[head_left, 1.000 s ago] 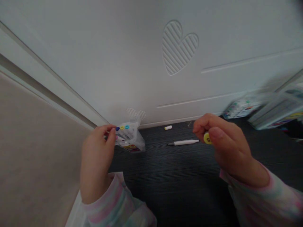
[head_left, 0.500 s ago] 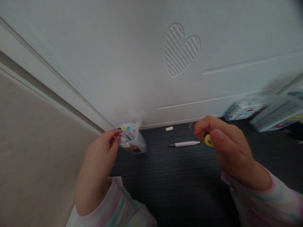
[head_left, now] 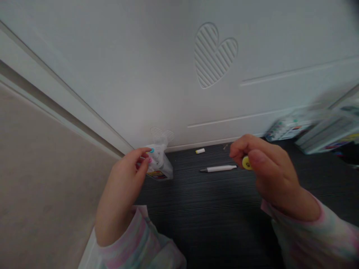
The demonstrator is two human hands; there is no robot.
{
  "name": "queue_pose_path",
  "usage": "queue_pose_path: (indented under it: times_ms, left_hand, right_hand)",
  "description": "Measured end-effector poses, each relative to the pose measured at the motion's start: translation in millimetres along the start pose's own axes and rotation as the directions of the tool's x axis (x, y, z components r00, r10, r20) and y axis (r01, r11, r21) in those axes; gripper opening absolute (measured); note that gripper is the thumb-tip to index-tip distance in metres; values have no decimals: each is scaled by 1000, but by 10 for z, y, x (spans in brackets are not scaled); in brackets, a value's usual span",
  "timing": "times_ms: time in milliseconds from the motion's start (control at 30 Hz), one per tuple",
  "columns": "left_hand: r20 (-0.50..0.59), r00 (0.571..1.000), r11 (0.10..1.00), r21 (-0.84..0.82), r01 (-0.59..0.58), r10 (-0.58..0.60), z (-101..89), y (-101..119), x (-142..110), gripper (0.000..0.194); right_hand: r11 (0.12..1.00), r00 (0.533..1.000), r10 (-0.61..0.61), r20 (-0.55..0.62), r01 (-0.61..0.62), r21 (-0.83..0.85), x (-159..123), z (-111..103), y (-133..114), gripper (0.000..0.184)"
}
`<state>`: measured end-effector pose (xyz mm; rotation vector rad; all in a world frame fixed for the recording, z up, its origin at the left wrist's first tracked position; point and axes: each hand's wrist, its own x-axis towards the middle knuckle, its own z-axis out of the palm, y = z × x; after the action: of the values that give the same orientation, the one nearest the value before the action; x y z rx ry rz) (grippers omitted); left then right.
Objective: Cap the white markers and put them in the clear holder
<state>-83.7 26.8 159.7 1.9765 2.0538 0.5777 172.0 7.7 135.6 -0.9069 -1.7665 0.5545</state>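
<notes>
My left hand (head_left: 127,179) pinches at the tops of the markers in a small clear marker pack (head_left: 159,166) that stands on the dark floor by the white door. Coloured caps show at my fingertips. My right hand (head_left: 266,173) is closed around a marker whose round yellow end cap (head_left: 246,163) sticks out between my fingers. An uncapped white marker (head_left: 218,169) lies on the floor between my hands, just left of my right hand. A small loose yellow-tipped cap (head_left: 200,151) lies beyond it near the door's foot.
A white door (head_left: 168,74) with an embossed heart (head_left: 213,54) stands straight ahead. A beige wall (head_left: 42,179) fills the left. More clear marker packs (head_left: 322,129) lie blurred at the far right on the dark ribbed floor (head_left: 213,216).
My left hand has shifted right over the pack's top and now covers most of the coloured caps. My right hand has barely moved.
</notes>
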Motion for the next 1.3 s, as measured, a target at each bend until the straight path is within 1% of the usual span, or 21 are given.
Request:
queue_pose_path:
  times_ms: [167, 500, 600, 733, 867, 933, 1033, 1167, 1300]
  left_hand:
    - [24, 1000, 999, 25, 20, -21, -5, 25, -4, 41]
    - [45, 999, 1000, 26, 4, -6, -15, 10, -19, 43]
    - [31, 1000, 999, 40, -2, 1, -21, 10, -22, 41]
    - [-16, 1000, 999, 47, -13, 14, -24, 18, -21, 39]
    - [-61, 998, 998, 59, -9, 13, -23, 14, -18, 37]
    - [-64, 998, 998, 53, -21, 24, -19, 8, -16, 37]
    - [-37, 998, 998, 38, -40, 42, -7, 2, -10, 38]
    - [23, 999, 999, 35, -37, 36, 8, 0, 1, 39]
    - [59, 997, 998, 49, -45, 42, 11, -1, 0, 42]
  right_hand:
    - [1000, 1000, 15, -11, -15, 6, 4, 11, 6, 34]
    - [1000, 1000, 25, -15, -25, 9, 3, 8, 13, 35]
    - [999, 999, 39, -13, -39, 6, 6, 9, 4, 35]
    - [999, 999, 38, -13, -38, -8, 14, 10, -1, 36]
    - [1000, 1000, 17, -10, -17, -13, 13, 3, 1, 35]
    - [1000, 1000, 9, -10, -9, -14, 13, 1, -2, 34]
    - [1000, 1000, 19, -9, -20, -15, 15, 2, -11, 34]
    - [999, 999, 33, -15, -34, -21, 15, 5, -15, 35]
    - [999, 999, 28, -19, -29, -25, 14, 7, -7, 34]
